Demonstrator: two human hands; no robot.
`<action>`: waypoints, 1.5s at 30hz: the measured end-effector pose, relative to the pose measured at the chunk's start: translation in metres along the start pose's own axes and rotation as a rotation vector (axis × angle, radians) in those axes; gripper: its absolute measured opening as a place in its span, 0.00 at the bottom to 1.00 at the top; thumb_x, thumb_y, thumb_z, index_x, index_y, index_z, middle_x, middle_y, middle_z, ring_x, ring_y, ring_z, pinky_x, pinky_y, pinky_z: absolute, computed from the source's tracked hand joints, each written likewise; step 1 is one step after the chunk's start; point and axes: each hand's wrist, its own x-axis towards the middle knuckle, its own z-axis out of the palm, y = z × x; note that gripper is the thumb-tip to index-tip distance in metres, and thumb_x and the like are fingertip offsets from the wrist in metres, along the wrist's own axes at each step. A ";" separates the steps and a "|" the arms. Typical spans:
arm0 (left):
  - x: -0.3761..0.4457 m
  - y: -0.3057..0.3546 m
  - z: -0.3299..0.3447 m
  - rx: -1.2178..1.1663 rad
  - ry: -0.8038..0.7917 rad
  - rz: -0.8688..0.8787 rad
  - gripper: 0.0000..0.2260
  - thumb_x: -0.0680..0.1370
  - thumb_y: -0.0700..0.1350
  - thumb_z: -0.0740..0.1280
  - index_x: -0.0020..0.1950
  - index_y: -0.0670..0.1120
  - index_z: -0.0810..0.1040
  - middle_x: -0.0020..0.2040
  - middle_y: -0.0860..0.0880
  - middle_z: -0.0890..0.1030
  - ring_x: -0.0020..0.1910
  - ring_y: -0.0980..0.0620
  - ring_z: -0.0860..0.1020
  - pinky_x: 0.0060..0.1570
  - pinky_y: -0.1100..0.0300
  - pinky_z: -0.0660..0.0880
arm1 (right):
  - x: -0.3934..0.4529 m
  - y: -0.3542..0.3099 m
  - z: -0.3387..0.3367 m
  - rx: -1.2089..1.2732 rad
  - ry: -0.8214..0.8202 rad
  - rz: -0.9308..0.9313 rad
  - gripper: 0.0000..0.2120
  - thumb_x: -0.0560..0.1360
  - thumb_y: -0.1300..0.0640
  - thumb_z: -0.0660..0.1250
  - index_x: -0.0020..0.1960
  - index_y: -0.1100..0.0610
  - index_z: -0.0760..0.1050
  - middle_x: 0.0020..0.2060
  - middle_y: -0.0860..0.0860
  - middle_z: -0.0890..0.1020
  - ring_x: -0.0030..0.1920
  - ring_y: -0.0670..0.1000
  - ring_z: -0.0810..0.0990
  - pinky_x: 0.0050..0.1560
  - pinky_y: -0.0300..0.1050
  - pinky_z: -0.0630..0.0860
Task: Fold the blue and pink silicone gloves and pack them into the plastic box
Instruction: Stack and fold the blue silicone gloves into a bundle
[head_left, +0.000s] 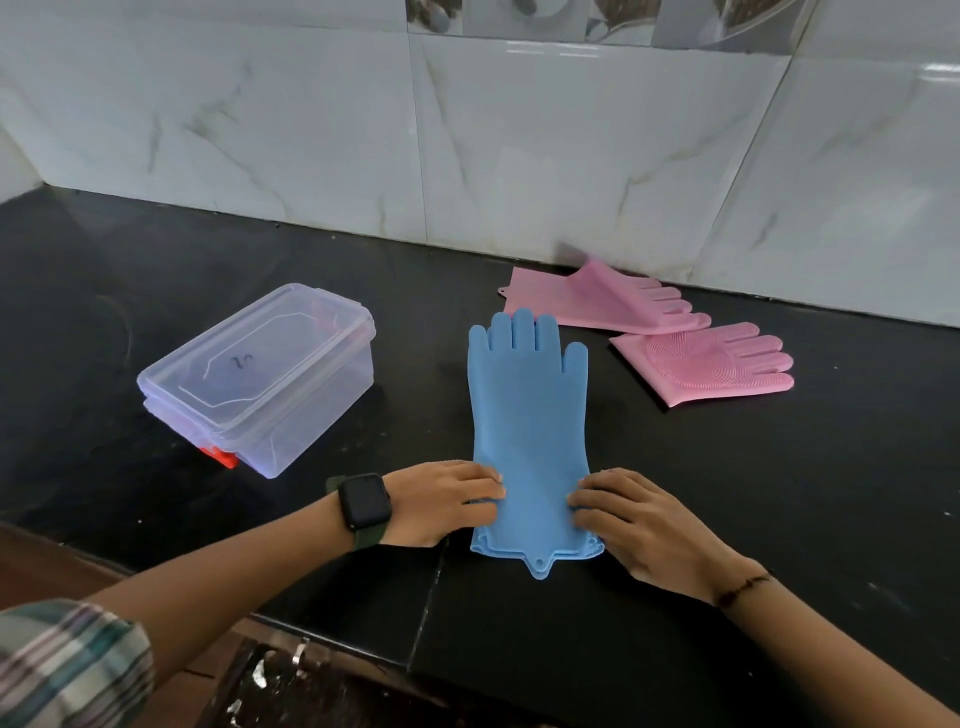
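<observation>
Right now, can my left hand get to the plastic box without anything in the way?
Probably yes. The left hand rests on the blue gloves, and only bare black counter lies between it and the box, lid on.

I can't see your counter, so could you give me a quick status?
Both hands flat on stacked blue gloves. Pink gloves unfolded. Plastic box lidded.

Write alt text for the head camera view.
Both hands, left hand and right hand, press the cuff end of stacked blue gloves flat on a black counter. A lidded clear plastic box sits left; two pink gloves lie behind right.
</observation>
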 end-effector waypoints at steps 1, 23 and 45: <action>0.000 0.001 0.003 0.009 0.034 -0.017 0.13 0.59 0.35 0.76 0.42 0.44 0.79 0.51 0.46 0.84 0.55 0.46 0.82 0.52 0.57 0.81 | 0.002 -0.001 0.001 0.080 0.028 0.056 0.09 0.67 0.63 0.73 0.47 0.57 0.81 0.49 0.50 0.85 0.53 0.53 0.82 0.56 0.48 0.79; 0.068 -0.065 0.006 -0.068 0.098 -1.069 0.24 0.73 0.41 0.64 0.68 0.49 0.65 0.60 0.41 0.75 0.50 0.40 0.77 0.44 0.49 0.75 | 0.120 0.067 0.021 0.465 0.012 1.077 0.22 0.70 0.63 0.60 0.63 0.56 0.62 0.36 0.53 0.74 0.33 0.56 0.71 0.27 0.42 0.61; 0.017 -0.100 0.036 -0.462 -0.093 -0.376 0.33 0.74 0.42 0.62 0.76 0.46 0.53 0.78 0.51 0.48 0.74 0.59 0.39 0.71 0.64 0.36 | 0.064 0.084 0.020 0.164 -0.247 0.210 0.32 0.71 0.64 0.56 0.75 0.53 0.57 0.75 0.48 0.58 0.74 0.44 0.42 0.72 0.40 0.34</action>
